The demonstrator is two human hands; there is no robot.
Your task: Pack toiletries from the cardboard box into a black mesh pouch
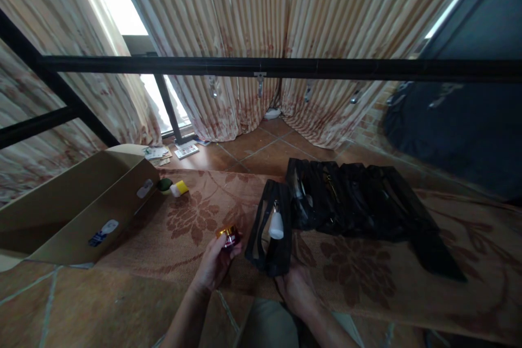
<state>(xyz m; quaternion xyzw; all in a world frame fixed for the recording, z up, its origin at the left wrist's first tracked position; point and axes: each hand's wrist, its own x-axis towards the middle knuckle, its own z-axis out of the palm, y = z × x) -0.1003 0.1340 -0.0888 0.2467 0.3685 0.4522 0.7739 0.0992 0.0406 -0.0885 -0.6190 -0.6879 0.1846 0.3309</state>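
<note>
My left hand (216,263) is closed around a small jar (229,236) with a gold lid and a dark red body, held just left of a black pouch. The black pouch (261,266) has a see-through window and lies tilted over the patterned runner. A white bottle (276,225) with a silvery top shows in the pouch's opening. My right hand (299,285) grips the pouch's near end, and its fingertips are hidden beneath it. Several similar black pouches (354,201) stand in a row to the right, some with items inside.
An open cardboard box (126,206) stands at the left. Beside it lie a yellow-and-white item (179,188) and a dark green round item (164,185). A black rail (228,67) with clips crosses ahead, before striped curtains (244,11). Papers (157,153) lie on the tiled floor.
</note>
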